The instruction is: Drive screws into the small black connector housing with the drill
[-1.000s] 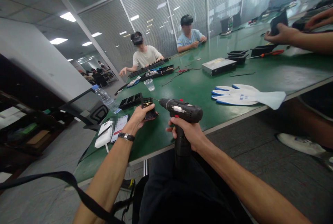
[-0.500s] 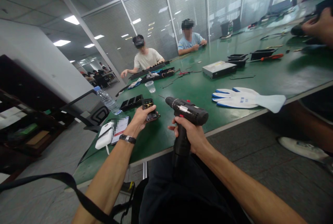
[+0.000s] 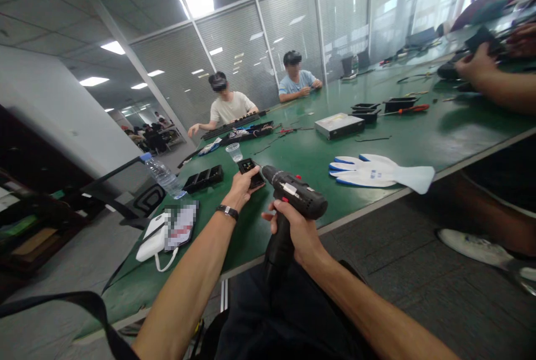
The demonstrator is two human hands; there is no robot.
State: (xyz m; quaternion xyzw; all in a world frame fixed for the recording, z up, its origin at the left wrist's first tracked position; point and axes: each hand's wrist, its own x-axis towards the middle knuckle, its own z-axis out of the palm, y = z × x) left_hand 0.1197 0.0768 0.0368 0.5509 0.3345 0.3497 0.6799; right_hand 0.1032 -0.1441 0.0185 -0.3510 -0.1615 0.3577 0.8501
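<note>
My right hand [image 3: 295, 226] is wrapped round the grip of a black cordless drill [image 3: 299, 195], which points away to the upper left. My left hand [image 3: 242, 188] holds a small black box-shaped part [image 3: 251, 173] with its open side up; small brass-coloured bits show inside. The drill's tip is close to the right edge of this part; whether they touch I cannot tell. Left of my left hand lies a black tray with compartments [image 3: 204, 179]. A clear plastic cup [image 3: 234, 152] stands just behind the black part.
A white-and-blue work glove [image 3: 372, 172] lies on the green table [image 3: 288, 150] to the right. Behind it are a metal-topped box [image 3: 339, 125] and a red screwdriver [image 3: 414, 109]. A water bottle [image 3: 163, 176] and phone [image 3: 182, 225] lie left. Two people sit opposite; another person's hand [image 3: 479, 67] is right.
My left hand has moved right with the black part, closer to the drill's tip. The drill has shifted slightly left and down in view. The camera has turned a little to the right.
</note>
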